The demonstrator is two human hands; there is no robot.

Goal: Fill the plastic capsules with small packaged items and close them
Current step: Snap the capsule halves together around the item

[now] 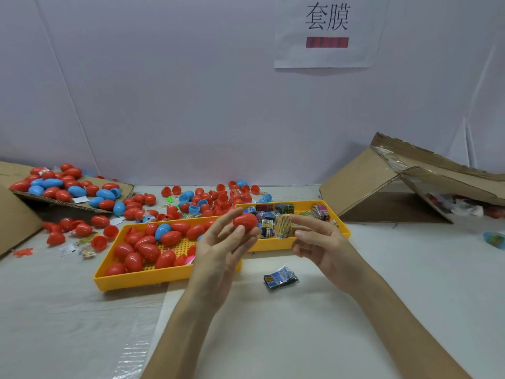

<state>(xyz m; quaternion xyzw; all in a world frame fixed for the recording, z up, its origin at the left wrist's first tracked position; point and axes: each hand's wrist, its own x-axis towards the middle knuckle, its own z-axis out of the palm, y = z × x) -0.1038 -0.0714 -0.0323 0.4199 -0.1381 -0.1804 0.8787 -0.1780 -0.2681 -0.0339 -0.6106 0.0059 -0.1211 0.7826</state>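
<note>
**Capsule in one hand, packet in the other**

The pale worktop (pixel 382 283) carries a tipped cardboard box (pixel 366 187) on the right and two yellow trays in the middle. The left tray (pixel 131 280) holds red and blue capsules, and the right tray (pixel 287 203) holds small packets. Above the trays, the left hand (pixel 218 248) pinches a red capsule (pixel 245 221) between thumb and fingertips. The right hand (pixel 319 242) grips a yellowish packet (pixel 284 227) just beside it. A blue packet (pixel 280 279) lies on the worktop below the hands.
</note>
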